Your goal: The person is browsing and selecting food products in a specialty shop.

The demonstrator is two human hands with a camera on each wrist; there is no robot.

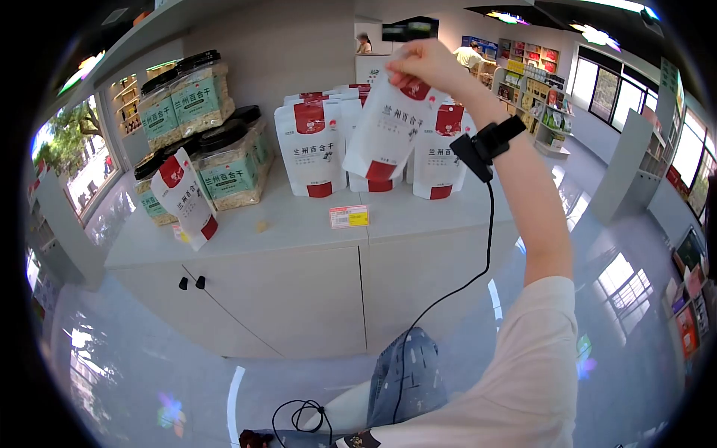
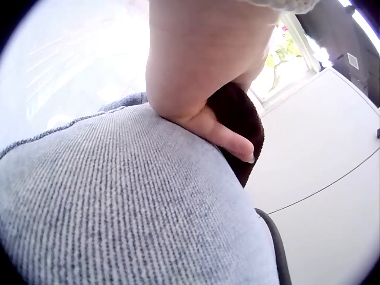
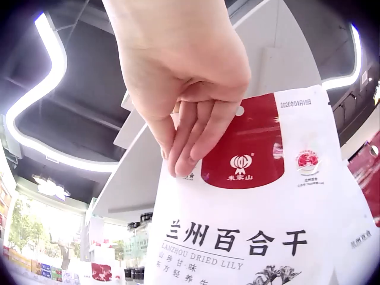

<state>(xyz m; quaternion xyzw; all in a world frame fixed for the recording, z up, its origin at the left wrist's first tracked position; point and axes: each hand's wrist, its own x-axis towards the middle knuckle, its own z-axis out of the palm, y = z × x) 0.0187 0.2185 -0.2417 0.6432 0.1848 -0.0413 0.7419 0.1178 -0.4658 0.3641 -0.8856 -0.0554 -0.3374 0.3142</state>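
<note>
The right hand (image 1: 422,66) is raised above the counter and pinches the top edge of a white plastic stand-up pouch (image 1: 382,125) with a red label panel and black Chinese lettering. In the right wrist view its fingertips (image 3: 189,155) are pressed together on the front of the pouch just beside the red panel, curled tight with no gap. The thumb is hidden behind the film. The pouch hangs from that grip, tilted, clear of the white cabinet top (image 1: 299,224) and in front of a row of matching white pouches (image 1: 311,149) that stand upright on it. To the left of the row are clear plastic jars with black lids and green labels (image 1: 224,170), stacked in 2 tiers, and 1 more white pouch (image 1: 184,196) leans tilted against the lower jars. A small yellow-and-white price tag (image 1: 349,216) sits at the front edge of the cabinet top, below the held pouch. The left hand (image 2: 196,65) is low and well apart from all this. In the left wrist view it rests on grey ribbed fabric (image 2: 119,208), with 1 finger (image 2: 230,139) lying straight along a dark brown object (image 2: 242,113) that is wedged between the hand and the fabric. Whether the rest of that hand grips the dark object or only lies against it I cannot tell, because the other fingers are out of sight.
</note>
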